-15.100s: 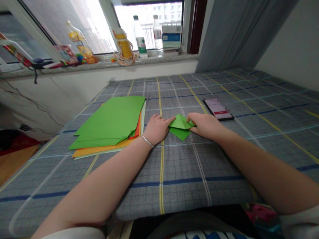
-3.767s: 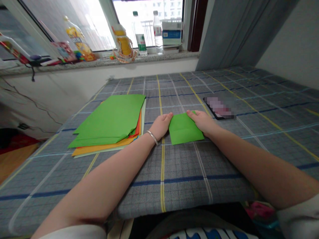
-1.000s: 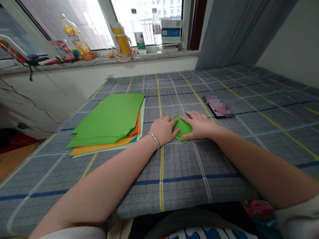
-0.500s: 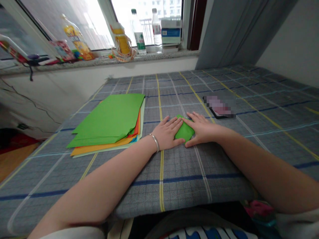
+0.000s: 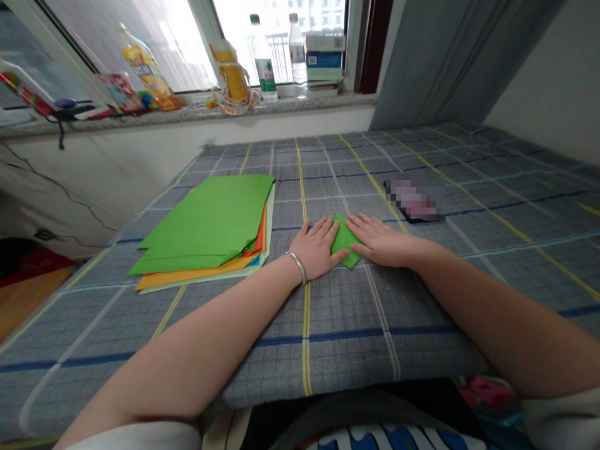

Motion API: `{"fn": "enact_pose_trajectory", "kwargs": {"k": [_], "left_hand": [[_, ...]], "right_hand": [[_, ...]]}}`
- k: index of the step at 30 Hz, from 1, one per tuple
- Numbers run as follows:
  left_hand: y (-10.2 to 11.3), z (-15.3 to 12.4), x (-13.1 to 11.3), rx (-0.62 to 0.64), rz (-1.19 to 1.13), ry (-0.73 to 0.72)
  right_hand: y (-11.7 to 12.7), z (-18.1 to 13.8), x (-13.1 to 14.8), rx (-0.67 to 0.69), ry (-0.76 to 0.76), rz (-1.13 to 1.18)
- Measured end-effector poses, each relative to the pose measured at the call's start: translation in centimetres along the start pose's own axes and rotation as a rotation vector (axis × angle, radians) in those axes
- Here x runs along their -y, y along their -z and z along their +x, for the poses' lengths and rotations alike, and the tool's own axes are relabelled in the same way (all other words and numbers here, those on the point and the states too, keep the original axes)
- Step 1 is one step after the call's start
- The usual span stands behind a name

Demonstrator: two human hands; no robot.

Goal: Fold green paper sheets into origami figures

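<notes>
A small folded piece of green paper (image 5: 345, 242) lies flat on the checked cloth between my hands. My left hand (image 5: 319, 249), with a silver bangle at the wrist, rests palm down over the paper's left side, fingers stretched out. Over its right edge lies my right hand (image 5: 379, 240), also flat with the fingers extended. Both hands hide the paper's side corners; its middle and its near and far tips show. To the left is a stack of coloured paper (image 5: 210, 215), green sheets on top, with orange, red, blue and pale green edges below.
A phone with a blurred screen (image 5: 415, 201) lies beyond my right hand on the grey checked cloth (image 5: 422, 337). Along the windowsill (image 5: 187, 112) stand several bottles, a yellow flask (image 5: 232, 78) and a stack of boxes (image 5: 324, 59). A grey curtain (image 5: 431, 62) hangs at the right.
My right hand has shifted slightly right, its thumb drawing up from the paper's near tip. More of the green paper shows between the hands. The view has moved a little.
</notes>
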State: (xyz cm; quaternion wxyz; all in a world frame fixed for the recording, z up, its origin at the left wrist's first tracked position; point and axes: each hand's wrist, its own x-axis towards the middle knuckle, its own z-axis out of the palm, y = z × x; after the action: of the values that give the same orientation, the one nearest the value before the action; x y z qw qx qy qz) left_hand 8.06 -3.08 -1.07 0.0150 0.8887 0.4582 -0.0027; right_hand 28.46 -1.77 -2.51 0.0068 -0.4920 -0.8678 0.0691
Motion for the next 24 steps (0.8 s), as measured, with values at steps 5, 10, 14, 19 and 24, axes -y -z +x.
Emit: {"fn": "enact_pose_trajectory", "kwargs": {"k": [5,10,14,19,24], "left_hand": [[0.2,0.2,1.4,-0.001,0.018,0.101],[0.1,0.4,2.8,-0.030,0.045,0.186],[-0.1,0.5,3.4,-0.069,0.037,0.227],[-0.2,0.6,3.3,-0.201,0.065,0.168],[0.2,0.7,3.0,-0.234,0.113,-0.153]], "right_hand": [[0.4,0.3,-0.1,-0.018,-0.150,-0.125],[1.0,-0.1,-0.3,-0.049,-0.226,-0.235],[0.6,-0.2,-0.8,-0.112,-0.244,-0.246],[0.4,0.2,-1.3,-0.164,-0.223,-0.214],[1.5,0.0,-1.0,-0.210,-0.067,-0.123]]}}
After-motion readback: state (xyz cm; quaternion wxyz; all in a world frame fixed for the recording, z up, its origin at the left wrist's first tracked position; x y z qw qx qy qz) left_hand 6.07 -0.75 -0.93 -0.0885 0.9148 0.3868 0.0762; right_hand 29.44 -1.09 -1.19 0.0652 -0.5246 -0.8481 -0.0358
